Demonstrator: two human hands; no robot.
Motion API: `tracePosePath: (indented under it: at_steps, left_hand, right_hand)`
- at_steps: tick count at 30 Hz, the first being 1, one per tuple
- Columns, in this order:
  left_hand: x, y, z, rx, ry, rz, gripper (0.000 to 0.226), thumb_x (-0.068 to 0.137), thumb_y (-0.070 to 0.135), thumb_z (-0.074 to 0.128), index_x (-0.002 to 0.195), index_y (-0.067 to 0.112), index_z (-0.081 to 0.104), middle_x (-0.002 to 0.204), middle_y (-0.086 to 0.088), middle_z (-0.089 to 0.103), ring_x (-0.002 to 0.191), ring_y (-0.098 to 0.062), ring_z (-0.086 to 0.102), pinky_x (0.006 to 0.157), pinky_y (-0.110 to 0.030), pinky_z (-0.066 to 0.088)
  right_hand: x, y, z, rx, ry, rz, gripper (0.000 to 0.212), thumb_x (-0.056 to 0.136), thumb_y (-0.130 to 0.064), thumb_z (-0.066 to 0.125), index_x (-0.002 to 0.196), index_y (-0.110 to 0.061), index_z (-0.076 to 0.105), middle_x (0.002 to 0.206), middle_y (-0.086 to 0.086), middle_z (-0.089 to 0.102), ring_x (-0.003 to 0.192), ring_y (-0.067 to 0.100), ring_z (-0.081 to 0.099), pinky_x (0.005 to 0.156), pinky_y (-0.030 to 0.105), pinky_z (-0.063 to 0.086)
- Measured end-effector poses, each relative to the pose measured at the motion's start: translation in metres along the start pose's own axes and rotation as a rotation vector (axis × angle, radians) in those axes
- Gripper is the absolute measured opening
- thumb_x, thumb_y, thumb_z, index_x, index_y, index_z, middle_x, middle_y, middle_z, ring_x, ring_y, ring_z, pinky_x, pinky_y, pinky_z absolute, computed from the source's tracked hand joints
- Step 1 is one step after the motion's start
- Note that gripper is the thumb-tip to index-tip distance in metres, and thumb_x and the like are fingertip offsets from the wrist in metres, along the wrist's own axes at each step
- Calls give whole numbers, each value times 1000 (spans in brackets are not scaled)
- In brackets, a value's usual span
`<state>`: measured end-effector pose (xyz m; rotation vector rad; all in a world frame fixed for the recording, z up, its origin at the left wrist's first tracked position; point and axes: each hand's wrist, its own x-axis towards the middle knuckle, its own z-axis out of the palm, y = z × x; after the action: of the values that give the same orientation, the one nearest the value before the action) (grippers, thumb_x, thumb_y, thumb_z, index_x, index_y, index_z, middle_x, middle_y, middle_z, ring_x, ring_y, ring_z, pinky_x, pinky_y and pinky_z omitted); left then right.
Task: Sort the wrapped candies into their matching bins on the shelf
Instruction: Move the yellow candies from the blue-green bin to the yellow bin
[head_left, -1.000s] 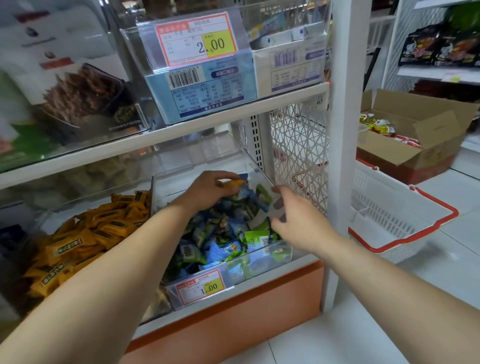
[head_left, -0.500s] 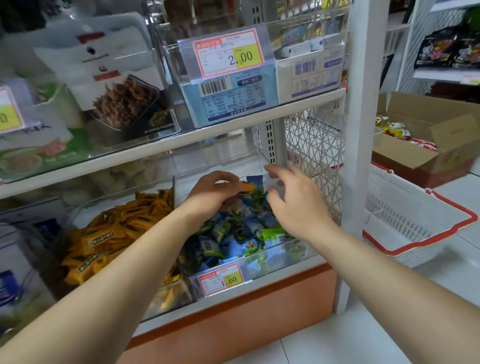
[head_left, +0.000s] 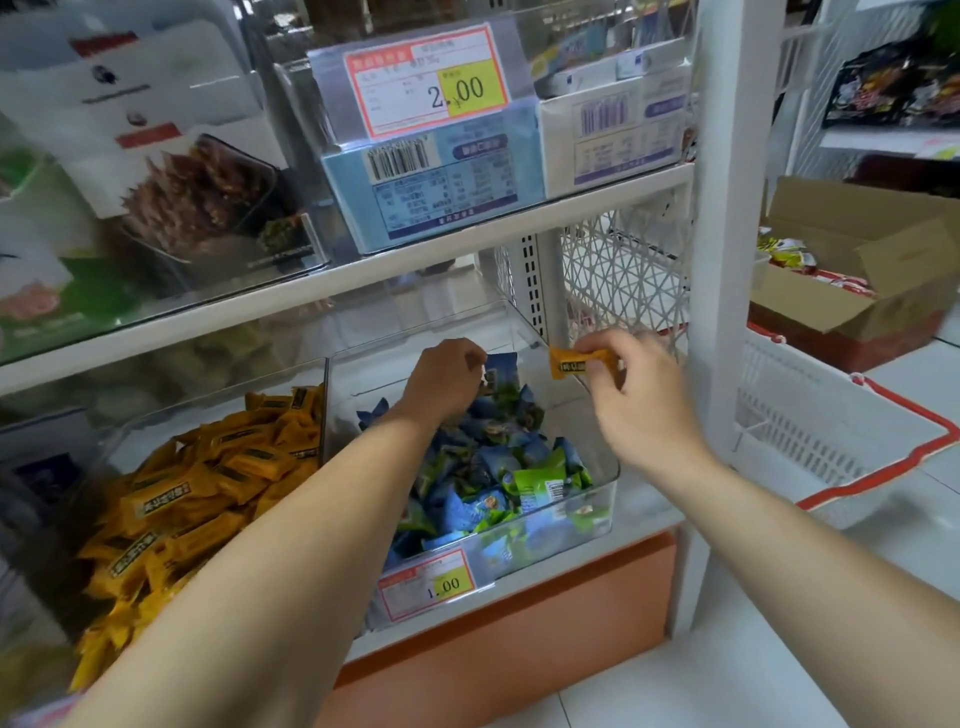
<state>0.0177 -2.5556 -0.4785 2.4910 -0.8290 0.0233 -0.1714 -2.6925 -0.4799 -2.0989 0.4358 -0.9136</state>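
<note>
Our right hand (head_left: 639, 400) pinches a small rectangular orange candy (head_left: 576, 362), glossy wrapper, above the clear plastic bin (head_left: 616, 474) of crinkly blue and green candies (head_left: 498, 467). Our left hand (head_left: 447, 379) curls into that pile (whether it grips, we cannot tell).

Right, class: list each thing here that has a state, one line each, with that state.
right hand: pinches a yellow candy, held above the blue-green bin
left hand: fingers curled among the blue-green candies, grip unclear
yellow bin: heaped with matching candies
cardboard box: flaps open
</note>
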Motion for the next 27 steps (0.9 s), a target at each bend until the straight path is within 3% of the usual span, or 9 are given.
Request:
tracePosePath:
  at_steps: [3, 6, 11, 15, 17, 19, 21, 24, 27]
  left_hand:
    - [24, -8, 21, 157, -119, 1, 29, 96, 15, 55, 124, 16, 60, 128, -9, 61, 115, -26, 56, 94, -36, 47]
    - [36, -17, 33, 222, -159, -55, 32, 96, 22, 55, 128, 15, 55, 127, -12, 60, 113, -30, 56, 87, -35, 45]
    - [48, -21, 38, 295, -354, -82, 28, 91, 36, 64, 101, 10, 62, 102, -11, 61, 91, -24, 58, 69, -31, 39]
    - [45, -23, 36, 266, -503, -106, 46, 89, 42, 68, 121, 10, 64, 117, -9, 60, 95, -20, 53, 86, -33, 43]
    - [42, -22, 34, 255, -522, -79, 35, 89, 39, 69, 112, 12, 69, 112, -8, 63, 93, -19, 56, 80, -29, 43]
    - [39, -22, 31, 205, -487, -64, 14, 87, 32, 72, 91, 19, 67, 94, -3, 62, 85, -17, 56, 67, -25, 41]
    - [32, -22, 25, 120, -379, -46, 18, 83, 26, 78, 78, 24, 60, 79, 5, 57, 81, -17, 56, 59, -22, 37]
    - [23, -21, 10, 74, -158, -49, 15, 82, 29, 78, 89, 29, 64, 85, 11, 62, 94, -18, 62, 82, -33, 44]
    - [18, -21, -3, 138, -230, -36, 15, 87, 32, 74, 101, 31, 72, 99, 8, 69, 105, -18, 62, 98, -41, 43]
  right_hand:
    - [-2, 7, 7, -55, -31, -24, 21, 99, -21, 51, 119, -26, 59, 108, -4, 51, 95, 12, 47, 81, 30, 35]
    - [0, 13, 13, -56, -44, -53, 22, 97, -23, 52, 119, -27, 55, 110, -5, 54, 96, 12, 48, 81, 31, 37]
    - [3, 20, 17, -67, -52, -68, 23, 97, -26, 52, 120, -27, 51, 111, -7, 53, 96, 13, 52, 81, 33, 42]
    - [2, 21, 14, -58, -69, -68, 24, 97, -29, 52, 121, -27, 51, 111, -8, 54, 92, 12, 56, 79, 32, 45]
    - [2, 21, 13, -49, -70, -76, 22, 97, -30, 53, 119, -27, 51, 109, -9, 53, 90, 12, 57, 78, 32, 45]
    - [2, 21, 12, -41, -76, -76, 21, 97, -31, 53, 118, -28, 51, 108, -9, 53, 89, 13, 57, 77, 33, 46]
    - [2, 20, 10, -40, -75, -71, 20, 97, -31, 54, 117, -29, 51, 109, -7, 54, 88, 14, 58, 77, 34, 47]
    - [2, 17, 10, -57, -55, -71, 21, 95, -28, 56, 116, -30, 53, 108, -9, 54, 87, 13, 56, 75, 34, 45]
    - [2, 13, 9, -94, -54, -83, 21, 95, -27, 56, 116, -29, 55, 108, -10, 57, 88, 10, 52, 72, 32, 42]
